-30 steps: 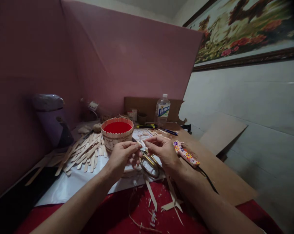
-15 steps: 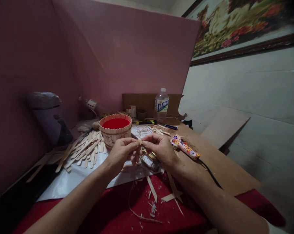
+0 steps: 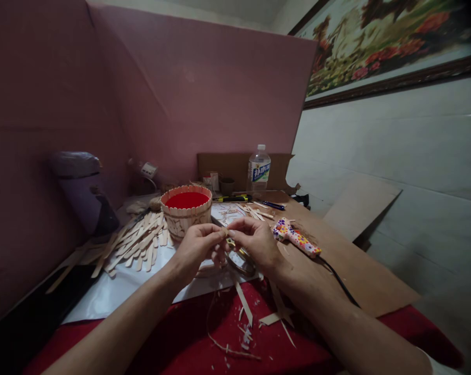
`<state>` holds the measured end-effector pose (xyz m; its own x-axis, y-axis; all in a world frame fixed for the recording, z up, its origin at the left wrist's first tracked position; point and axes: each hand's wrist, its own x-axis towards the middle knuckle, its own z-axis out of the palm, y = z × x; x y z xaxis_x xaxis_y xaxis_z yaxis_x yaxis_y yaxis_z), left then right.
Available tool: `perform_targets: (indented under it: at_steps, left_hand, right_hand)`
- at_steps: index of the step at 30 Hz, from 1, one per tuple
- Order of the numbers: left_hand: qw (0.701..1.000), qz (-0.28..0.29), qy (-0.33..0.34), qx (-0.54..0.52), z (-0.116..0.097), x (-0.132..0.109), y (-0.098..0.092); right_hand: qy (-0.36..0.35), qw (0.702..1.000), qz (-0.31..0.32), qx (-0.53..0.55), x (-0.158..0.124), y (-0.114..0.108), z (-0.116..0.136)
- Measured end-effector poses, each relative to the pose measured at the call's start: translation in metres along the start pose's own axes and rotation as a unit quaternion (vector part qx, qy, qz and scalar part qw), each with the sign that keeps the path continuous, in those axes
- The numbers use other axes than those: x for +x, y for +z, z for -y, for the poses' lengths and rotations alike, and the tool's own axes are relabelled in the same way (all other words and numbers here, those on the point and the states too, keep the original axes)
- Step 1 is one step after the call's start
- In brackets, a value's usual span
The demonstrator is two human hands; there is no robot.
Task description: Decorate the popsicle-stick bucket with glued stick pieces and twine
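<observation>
My left hand [image 3: 196,247] and my right hand [image 3: 254,242] meet above the table, fingertips pinched together on a small pale piece of wooden stick [image 3: 224,233]. Just beneath them lie scissors [image 3: 239,259] with looped handles. A round basket of wooden sticks [image 3: 186,211] with a red inside stands right behind my left hand. A flower-patterned glue gun [image 3: 295,238] with a black cord lies to the right of my right hand.
A heap of loose wooden sticks [image 3: 137,242] lies on white paper at left. Stick offcuts and shavings [image 3: 254,317] litter the red cloth in front. A water bottle [image 3: 258,169], a yellow utility knife [image 3: 231,198], a pen and cardboard stand at the back. A purple appliance [image 3: 81,190] is far left.
Both hands have stayed pinched together on the small piece, shifting only slightly. The view has tilted a little.
</observation>
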<state>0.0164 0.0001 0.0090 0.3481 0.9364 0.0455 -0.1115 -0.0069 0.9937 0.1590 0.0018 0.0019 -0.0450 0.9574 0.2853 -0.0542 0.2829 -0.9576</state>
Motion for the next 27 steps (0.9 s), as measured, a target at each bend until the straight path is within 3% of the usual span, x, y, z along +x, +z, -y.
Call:
perform_targets:
  at_steps: [16, 27]
  left_hand:
    - [0.999, 0.019, -0.03, -0.04, -0.0002, 0.0007, -0.0033]
    - [0.996, -0.044, -0.049, -0.068, 0.0051, 0.0028, -0.0003]
  right_hand:
    - [-0.003, 1.0, -0.002, -0.005, -0.0017, 0.0004, 0.0001]
    - [0.035, 0.998, 0.016, 0.04, -0.0024, 0.0039, 0.0035]
